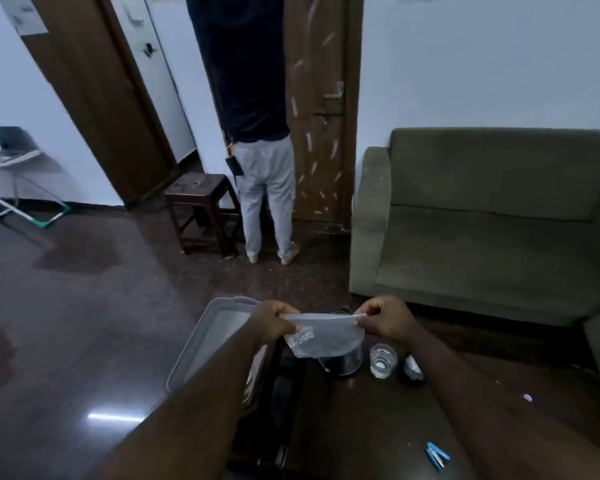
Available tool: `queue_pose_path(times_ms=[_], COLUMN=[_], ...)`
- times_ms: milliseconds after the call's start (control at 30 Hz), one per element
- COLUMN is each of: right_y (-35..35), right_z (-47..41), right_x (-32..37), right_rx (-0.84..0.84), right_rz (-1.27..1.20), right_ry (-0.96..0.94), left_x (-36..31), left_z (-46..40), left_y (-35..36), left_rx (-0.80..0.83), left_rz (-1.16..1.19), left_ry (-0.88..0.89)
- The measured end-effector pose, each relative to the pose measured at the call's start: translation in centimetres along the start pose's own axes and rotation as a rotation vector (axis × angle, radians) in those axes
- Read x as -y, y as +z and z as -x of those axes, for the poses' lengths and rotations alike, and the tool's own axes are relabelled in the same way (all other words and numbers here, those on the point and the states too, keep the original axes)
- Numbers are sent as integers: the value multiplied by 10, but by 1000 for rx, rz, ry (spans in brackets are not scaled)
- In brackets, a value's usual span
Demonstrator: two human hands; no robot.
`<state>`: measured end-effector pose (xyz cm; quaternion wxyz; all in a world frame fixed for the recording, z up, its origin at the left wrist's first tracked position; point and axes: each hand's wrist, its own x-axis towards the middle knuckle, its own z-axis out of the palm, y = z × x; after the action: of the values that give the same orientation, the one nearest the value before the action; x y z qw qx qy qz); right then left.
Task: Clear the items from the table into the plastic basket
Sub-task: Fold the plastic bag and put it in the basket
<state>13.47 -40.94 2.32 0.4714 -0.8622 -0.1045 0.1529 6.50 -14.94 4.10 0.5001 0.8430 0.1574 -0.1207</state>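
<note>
Both my hands hold a clear plastic zip bag [326, 336] by its top edge, above the dark table [378, 427]. My left hand [274, 323] pinches the bag's left corner and my right hand [385, 320] pinches the right corner. The grey plastic basket [208, 341] sits at the table's left side, partly hidden by my left forearm. Behind the bag stands a metal cup [343, 362]. To its right are a drinking glass [382, 360] and a small dark object [413, 368]. A blue clip-like item [437, 454] lies near the table's front right.
A green sofa [492, 216] stands right behind the table. A person [260, 133] stands in the doorway beyond, next to a dark wooden stool [201, 209]. Glossy dark floor [66, 323] spreads to the left.
</note>
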Motion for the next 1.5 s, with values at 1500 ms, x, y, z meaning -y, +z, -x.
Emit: queue_pose_path(times_ms=[1500], right_y=[335], right_z=[-277], right_x=[-27], right_rx=[627], right_rz=[1002], right_ry=[-182], left_x=[262], left_z=[-224], left_y=[-44], left_rx=[391], left_rz=[-840], left_ry=[-98])
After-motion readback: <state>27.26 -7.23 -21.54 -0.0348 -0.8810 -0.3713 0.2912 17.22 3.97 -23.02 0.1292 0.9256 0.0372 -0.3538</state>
